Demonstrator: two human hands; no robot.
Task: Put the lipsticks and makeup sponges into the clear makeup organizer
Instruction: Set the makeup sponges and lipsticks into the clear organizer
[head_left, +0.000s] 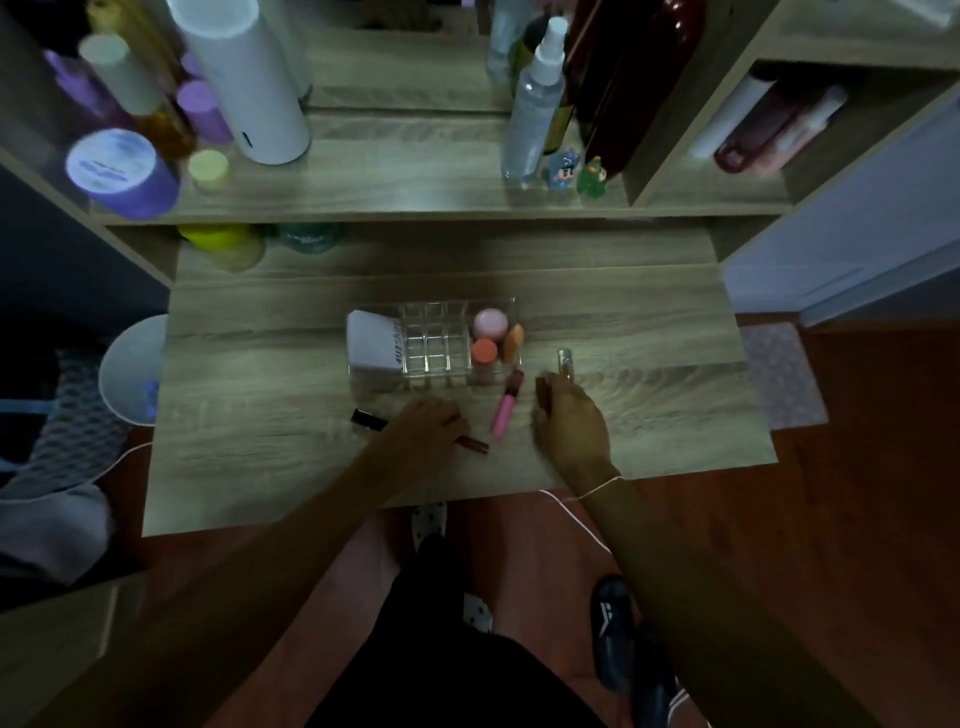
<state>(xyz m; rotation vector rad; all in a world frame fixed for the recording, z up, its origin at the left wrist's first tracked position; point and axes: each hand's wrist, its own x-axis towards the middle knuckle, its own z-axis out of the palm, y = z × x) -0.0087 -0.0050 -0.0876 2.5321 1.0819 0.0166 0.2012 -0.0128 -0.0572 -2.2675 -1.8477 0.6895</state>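
Note:
The clear makeup organizer (434, 312) sits mid-table with its small grid cells bare. Its right compartment holds three sponges: a pink one (490, 323), an orange one (513, 343) and a coral one (484, 352). A white tube (375, 343) leans in its left part. My left hand (428, 428) rests on the table, fingers curled over a brown lipstick (475, 445). A black lipstick (368, 419) lies to its left. A pink lip gloss (506, 406) lies between my hands. My right hand (569, 421) is closed around a clear-capped lipstick (566, 362), whose top sticks out.
The raised shelf (395, 197) behind carries bottles, jars, a spray bottle (535, 111) and small figurines (563, 171). A white round stool (132, 371) stands left of the table. My knees and a dark slipper (615, 626) are below the table's front edge.

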